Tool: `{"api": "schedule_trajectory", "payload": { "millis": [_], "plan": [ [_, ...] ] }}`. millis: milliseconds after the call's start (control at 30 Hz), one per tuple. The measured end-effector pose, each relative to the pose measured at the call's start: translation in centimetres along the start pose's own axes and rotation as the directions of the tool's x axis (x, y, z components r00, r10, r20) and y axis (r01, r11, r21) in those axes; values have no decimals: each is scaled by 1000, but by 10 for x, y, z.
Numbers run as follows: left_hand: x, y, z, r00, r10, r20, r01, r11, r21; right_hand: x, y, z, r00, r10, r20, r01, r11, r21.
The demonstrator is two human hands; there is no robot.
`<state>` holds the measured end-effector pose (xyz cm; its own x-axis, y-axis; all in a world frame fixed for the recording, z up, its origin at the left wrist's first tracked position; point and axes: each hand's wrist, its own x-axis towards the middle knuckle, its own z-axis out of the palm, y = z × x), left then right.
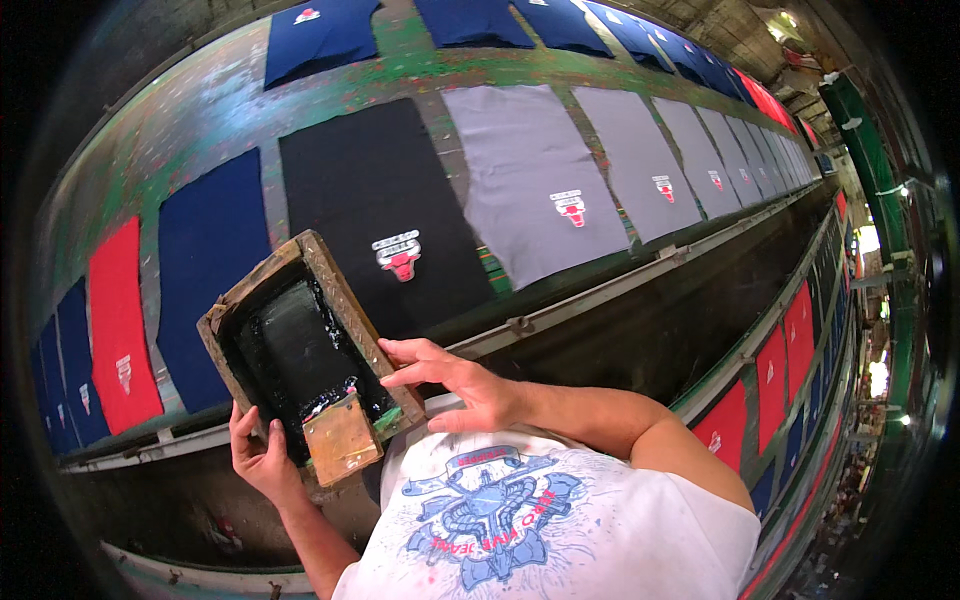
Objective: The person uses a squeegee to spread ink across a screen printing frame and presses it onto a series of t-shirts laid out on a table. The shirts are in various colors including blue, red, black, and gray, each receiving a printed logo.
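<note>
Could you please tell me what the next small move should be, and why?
I would probably steady the block with the left hand: it juts over the near rim of the frame, and no finger visibly pins it. The right hand is at the frame's right side, and the inside looks wet and black.

The left hand (262,460) grips, thumb (277,437) upright just right of its fingers (240,430), forearm (320,550) sloping away below them. The right hand (468,392) points its slightly bent fingers leftward; wrist (522,402) and bare, bent arm (640,425) trail to their right.
</note>
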<state>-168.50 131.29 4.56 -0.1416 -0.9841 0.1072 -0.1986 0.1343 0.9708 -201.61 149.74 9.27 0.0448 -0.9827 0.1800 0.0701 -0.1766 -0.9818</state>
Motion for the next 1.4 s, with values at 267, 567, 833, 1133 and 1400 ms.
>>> {"api": "schedule_trajectory", "payload": {
  "millis": [267, 567, 833, 1133, 1400],
  "plan": [
    [-32, 54, 141, 998, 8, 57, -12, 997, 75, -78, -17, -131, 995, -18, -99, 14, 999, -39],
    [-97, 102, 353, 982, 31, 188, -21, 998, -55, -187, -22, -294, 961, 21, -277, -17, 1000, 16],
    [-127, 86, 489, 952, 196, 236, -185, 980, -66, -253, -10, -360, 842, 187, -506, -113, 978, 174],
    [-144, 70, 526, 916, 308, 257, -316, 949, -11, -272, 0, -379, 781, 196, -593, -203, 978, 54],
    [-148, 71, 528, 923, 271, 273, -265, 962, -59, -273, 4, -378, 738, 178, -651, -203, 979, 38]
  ]
}}
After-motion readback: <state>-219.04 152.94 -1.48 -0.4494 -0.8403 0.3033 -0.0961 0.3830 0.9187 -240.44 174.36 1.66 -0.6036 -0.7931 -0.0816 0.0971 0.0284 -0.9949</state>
